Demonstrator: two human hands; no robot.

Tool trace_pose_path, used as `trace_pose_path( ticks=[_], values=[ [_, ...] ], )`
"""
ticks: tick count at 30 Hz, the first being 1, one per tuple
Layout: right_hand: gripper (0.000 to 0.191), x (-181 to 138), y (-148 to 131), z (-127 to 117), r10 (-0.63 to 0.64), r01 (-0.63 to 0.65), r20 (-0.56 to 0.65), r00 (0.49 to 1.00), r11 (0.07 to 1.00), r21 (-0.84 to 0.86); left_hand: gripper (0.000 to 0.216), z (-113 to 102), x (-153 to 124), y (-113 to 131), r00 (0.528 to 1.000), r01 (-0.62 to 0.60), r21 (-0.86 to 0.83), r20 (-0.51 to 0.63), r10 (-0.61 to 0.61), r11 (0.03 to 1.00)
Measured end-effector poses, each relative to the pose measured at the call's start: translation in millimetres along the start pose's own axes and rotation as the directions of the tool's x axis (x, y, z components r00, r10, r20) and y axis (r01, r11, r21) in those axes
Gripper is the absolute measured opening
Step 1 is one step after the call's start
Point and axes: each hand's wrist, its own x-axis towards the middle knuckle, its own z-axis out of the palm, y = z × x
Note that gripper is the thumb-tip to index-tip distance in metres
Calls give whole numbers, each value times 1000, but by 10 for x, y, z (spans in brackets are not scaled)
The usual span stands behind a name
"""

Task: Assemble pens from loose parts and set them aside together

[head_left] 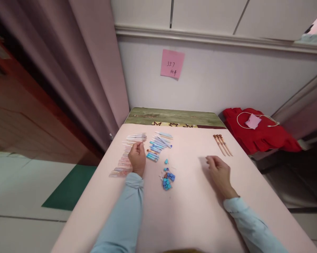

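Note:
My left hand (137, 158) is closed, its fingers curled together above the left part of the table; whatever it may hold is hidden. Beneath and beside it lie rows of thin clear-and-pink pen parts (124, 162) and white sticks like refills (135, 137). Just right of it are blue pen barrels (156, 147), one brown among them. A small pile of blue blocky pieces (168, 181) sits mid-table. Over on the right, my right hand (219, 174) has thumb and fingers pinched together, with anything in them too small to make out. Three brown pens (222, 144) lie side by side beyond it.
The table has a pale pink cover (184, 218), with a green patterned strip (174, 115) at its far edge. Red cloth (258, 135) with a white cord lies at the right. A pink note (172, 64) hangs on the wall; a curtain (95, 52) stands left.

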Motion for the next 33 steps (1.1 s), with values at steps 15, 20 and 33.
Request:
trace_pose_path(
  ticks=[15,20,33],
  values=[
    [11,865,-447,1664,-94,143,280,955,977,-157,19,47,35,115,1000,-9,35,-20,10,999],
    [12,865,-428,1729,-94,159,296,951,966,-204,18,91,44,149,999,21,17,-38,-21,1000],
    [8,820,-477,1611,-197,289,408,891,940,-179,21,113,31,86,999,30,-29,-21,-30,999]
  ],
)
